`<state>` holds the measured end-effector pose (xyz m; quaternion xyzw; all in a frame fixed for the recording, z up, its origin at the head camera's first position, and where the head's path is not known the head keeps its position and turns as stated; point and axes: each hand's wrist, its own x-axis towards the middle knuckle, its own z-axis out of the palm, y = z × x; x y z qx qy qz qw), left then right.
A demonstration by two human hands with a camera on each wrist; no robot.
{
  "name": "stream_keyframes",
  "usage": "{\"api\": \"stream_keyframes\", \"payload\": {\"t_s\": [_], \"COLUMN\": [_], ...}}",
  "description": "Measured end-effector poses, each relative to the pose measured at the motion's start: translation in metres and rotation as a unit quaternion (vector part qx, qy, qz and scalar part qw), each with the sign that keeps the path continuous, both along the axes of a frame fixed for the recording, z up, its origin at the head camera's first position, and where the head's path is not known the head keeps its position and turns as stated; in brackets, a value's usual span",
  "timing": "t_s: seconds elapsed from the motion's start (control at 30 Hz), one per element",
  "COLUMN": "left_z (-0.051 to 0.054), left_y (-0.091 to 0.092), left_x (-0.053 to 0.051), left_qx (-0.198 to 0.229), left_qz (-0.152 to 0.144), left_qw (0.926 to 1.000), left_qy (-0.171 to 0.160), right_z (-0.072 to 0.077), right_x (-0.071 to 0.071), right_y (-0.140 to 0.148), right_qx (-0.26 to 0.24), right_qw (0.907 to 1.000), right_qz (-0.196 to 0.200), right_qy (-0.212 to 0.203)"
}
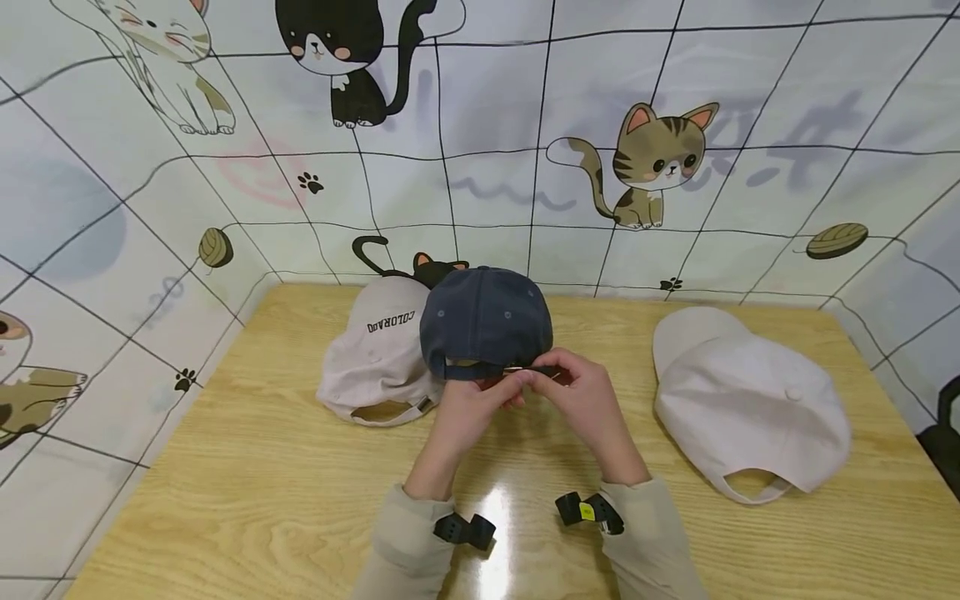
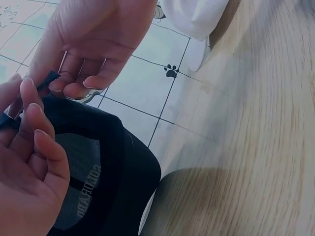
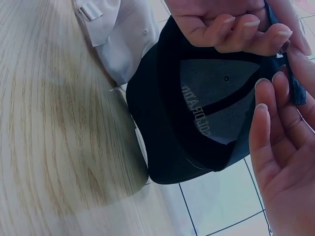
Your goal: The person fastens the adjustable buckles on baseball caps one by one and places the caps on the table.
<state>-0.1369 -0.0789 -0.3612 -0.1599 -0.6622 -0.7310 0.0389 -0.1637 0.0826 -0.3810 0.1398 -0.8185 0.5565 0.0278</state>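
Both hands hold a navy baseball cap (image 1: 487, 317) above the table, its back turned to me. My left hand (image 1: 471, 408) pinches the back strap (image 1: 465, 371) near a small metal buckle (image 3: 279, 55). Between thumb and fingers, my right hand (image 1: 585, 400) pinches the loose strap end (image 3: 297, 91) just right of it. The two hands nearly meet at the buckle. In the right wrist view the cap's dark inside shows, with lettering seen reversed from within. Fingers partly hide the buckle and how the strap runs through it.
A light cap (image 1: 382, 342) marked COLORADO lies behind left of the navy cap. Another pale cap (image 1: 750, 400) lies at the right of the wooden table (image 1: 262, 500). A cat-print cloth (image 1: 495, 192) stands behind and at the sides.
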Motion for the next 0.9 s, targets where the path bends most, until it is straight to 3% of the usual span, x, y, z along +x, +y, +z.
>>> {"api": "stream_keyframes", "payload": {"t_s": [0.37, 0.67, 0.9], "left_z": [0.0034, 0.0044, 0.0042], "left_y": [0.0013, 0.0085, 0.0011], "left_x": [-0.0007, 0.0013, 0.0018], "left_qx": [0.006, 0.015, -0.011], "left_qz": [0.010, -0.009, 0.017], "left_qw": [0.9999, 0.9993, 0.9996], "left_qy": [0.003, 0.034, 0.018], "right_z": [0.0031, -0.0021, -0.0025], "right_x": [-0.0028, -0.0002, -0.0011], "right_y": [0.0002, 0.0046, 0.0000], "right_qx": [0.017, 0.006, -0.030], "right_qw": [0.9998, 0.9998, 0.9995], "right_qz": [-0.008, -0.017, 0.008], "right_qy": [-0.001, 0.008, -0.008]}}
